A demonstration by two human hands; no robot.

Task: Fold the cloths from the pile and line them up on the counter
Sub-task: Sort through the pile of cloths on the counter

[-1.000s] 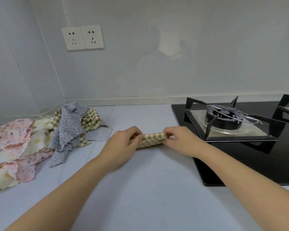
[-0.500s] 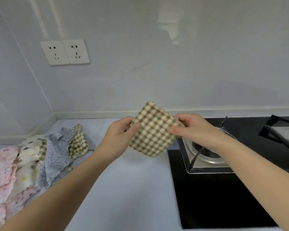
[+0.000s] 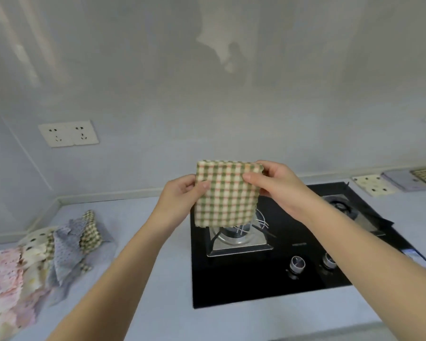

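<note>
- Two hands on one checked cloth (image 3: 225,195), folded to a small square: left hand (image 3: 182,193) pinching its left edge, right hand (image 3: 278,185) pinching the upper right corner.
- Held upright in the air, clear of the tabletop (image 3: 158,279), in front of the black hob (image 3: 256,286).
- Step judged: folding of this piece complete, placing not yet done.
- Next move, as judged: carry rightward over the hob and lay flat beside the row of folded cloths (image 3: 403,180) at the far right near the wall, edges in line, folds kept pinched until down.
- Unfolded pile (image 3: 42,262) at the left end of the tabletop, several pieces left; task judged well short of finished.
- Pale tabletop, plain pale wall, double socket (image 3: 68,133) at left, two knobs (image 3: 297,263) at the hob's front.
</note>
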